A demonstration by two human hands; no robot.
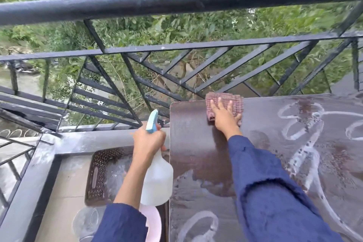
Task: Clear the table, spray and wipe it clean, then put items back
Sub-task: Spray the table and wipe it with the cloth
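Two hands busy, and the wipe step is in hand. Right hand (224, 116) lies flat, fingers straight and spread, pressing a reddish checked cloth (225, 96) onto the table (196, 143) at its far left corner, right at the far edge. Left hand (149, 141) is off the table's left edge, fingers curled round the neck of a white spray bottle (157, 180) with a pale blue trigger head. The nozzle points away toward the railing (176, 4) beyond the table. The bottle body hangs just beside the table's left edge, not resting on it.

Tabletop is dark brown. The patch near the cloth looks darker and wiped. White foam streaks (302, 155) loop across the table's right half and near edge, unwiped.

Below the table's left side sit a brown perforated tray (98, 175), a pink plate (155, 222) and something clear beside it, too blurred to name. These are likely the cleared items.

Judgement: clearing is done, spraying mostly done, wiping barely begun, putting back not yet started. Next move calls for dragging the cloth, palm flat with steady pressure, from the corner toward the table's right half, through the foam in overlapping passes. The bottle should stay off the wet top.
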